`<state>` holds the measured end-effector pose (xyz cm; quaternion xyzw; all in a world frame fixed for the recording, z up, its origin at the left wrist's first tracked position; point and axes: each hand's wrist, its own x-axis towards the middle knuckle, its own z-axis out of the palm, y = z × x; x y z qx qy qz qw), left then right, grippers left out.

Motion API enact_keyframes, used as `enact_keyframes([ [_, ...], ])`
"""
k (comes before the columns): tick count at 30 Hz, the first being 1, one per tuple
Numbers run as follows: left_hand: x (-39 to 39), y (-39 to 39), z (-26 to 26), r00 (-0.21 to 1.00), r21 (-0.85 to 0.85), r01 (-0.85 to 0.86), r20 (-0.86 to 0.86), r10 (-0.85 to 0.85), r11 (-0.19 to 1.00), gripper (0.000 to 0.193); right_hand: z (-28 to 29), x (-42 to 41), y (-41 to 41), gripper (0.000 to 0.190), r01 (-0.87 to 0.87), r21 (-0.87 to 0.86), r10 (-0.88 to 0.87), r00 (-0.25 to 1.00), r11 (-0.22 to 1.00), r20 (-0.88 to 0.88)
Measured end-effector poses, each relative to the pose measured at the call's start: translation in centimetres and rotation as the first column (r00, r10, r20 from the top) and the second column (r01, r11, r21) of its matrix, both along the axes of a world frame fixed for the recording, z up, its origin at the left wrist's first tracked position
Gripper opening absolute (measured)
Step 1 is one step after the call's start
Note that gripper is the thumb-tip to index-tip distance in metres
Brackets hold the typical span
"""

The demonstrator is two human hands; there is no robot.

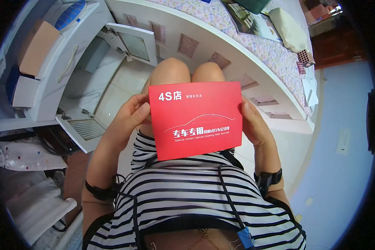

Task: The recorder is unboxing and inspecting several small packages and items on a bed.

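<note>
A flat red cardboard product box (195, 120) is held up over my lap, its printed face towards me. It bears white writing and the outline of a car. My left hand (134, 112) grips its left edge, thumb along the side. On the opposite edge, my right hand (253, 120) holds it the same way. Most fingers of both hands are hidden behind the box. Below it is a black-and-white striped garment (193, 184), and my bare knees (172, 73) show beyond its top edge.
At left, a white cabinet (47, 103) has both doors swung out; a grey box (95, 54) is inside. Cardboard boxes (39, 47) sit on its shelf. A bed with a white slatted side (172, 40) curves ahead. Fabric and bags (28, 156) lie lower left. A pale blue wall (340, 109) is at right.
</note>
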<state>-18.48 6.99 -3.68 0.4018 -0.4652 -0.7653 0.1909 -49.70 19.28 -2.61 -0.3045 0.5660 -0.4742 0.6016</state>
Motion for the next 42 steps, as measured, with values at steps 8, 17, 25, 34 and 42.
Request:
enact_keyframes([
  [8,0.5,-0.3,0.7,0.998,0.055,0.021,-0.055,-0.018,0.998,0.062,0.3,-0.9,0.0,0.088,-0.098,0.06,0.098,0.995,0.993,0.016],
  [17,1.3,-0.6,2.0,0.983,0.103,0.125,-0.147,-0.109,0.987,0.076,1.6,-0.7,-0.5,0.093,-0.134,0.065,0.13,0.99,0.989,0.058],
  [25,2.2,0.1,2.4,0.968,0.1,0.096,-0.239,-0.07,0.99,0.082,1.9,-1.0,-0.6,0.093,-0.184,0.106,0.174,0.98,0.977,0.1],
  [34,2.1,0.0,3.1,0.926,0.173,0.144,-0.372,-0.071,0.974,0.098,2.4,-1.2,-0.3,0.102,-0.245,0.061,0.226,0.947,0.967,0.229],
  [42,2.5,1.1,1.9,0.983,0.038,0.102,-0.158,-0.095,0.994,0.093,4.3,-0.1,-0.1,0.091,-0.303,-0.032,0.302,0.927,0.952,0.224],
])
